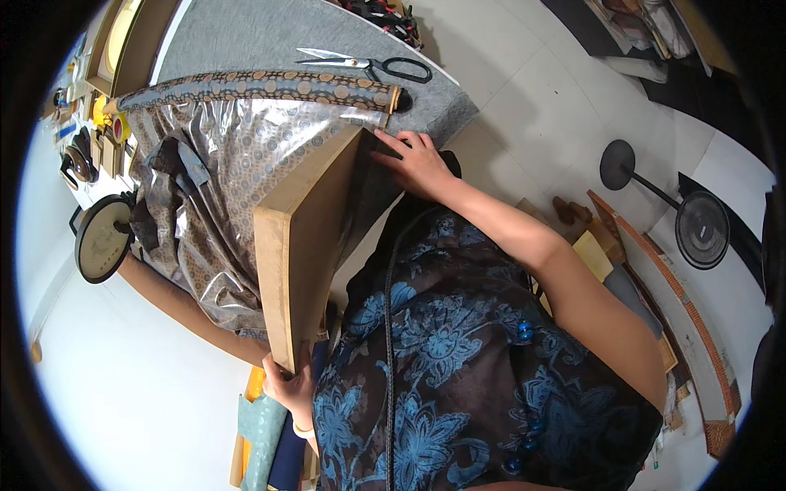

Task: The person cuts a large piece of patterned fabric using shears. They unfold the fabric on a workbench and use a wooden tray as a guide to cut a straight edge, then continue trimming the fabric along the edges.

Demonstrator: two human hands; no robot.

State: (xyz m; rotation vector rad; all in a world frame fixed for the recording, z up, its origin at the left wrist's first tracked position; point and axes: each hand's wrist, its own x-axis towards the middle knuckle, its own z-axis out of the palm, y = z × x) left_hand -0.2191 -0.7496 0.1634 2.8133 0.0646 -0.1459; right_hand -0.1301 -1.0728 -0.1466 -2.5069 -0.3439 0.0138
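Note:
A shallow brown board box (277,237) stands tilted on its edge in front of me. My left hand (288,386) grips its near lower corner, thumb on one side and fingers on the other. At the far end my right hand (422,168) lies with fingers stretched and spread by the box's upper corner; part of its palm side is hidden. Glossy grey-brown patterned fabric (221,164) lies rumpled on the table beside the box. Behind it lies a roll of the same kind of patterned fabric (254,88). Scissors with black handles (364,64) rest beyond the roll.
Grey cloth (246,37) covers the table's far part. A round-faced black-rimmed object (103,239) stands at the left, near an iron (80,155). Fabric rolls (260,442) stand low by my left arm. A black stand with round ends (663,196) is on the right.

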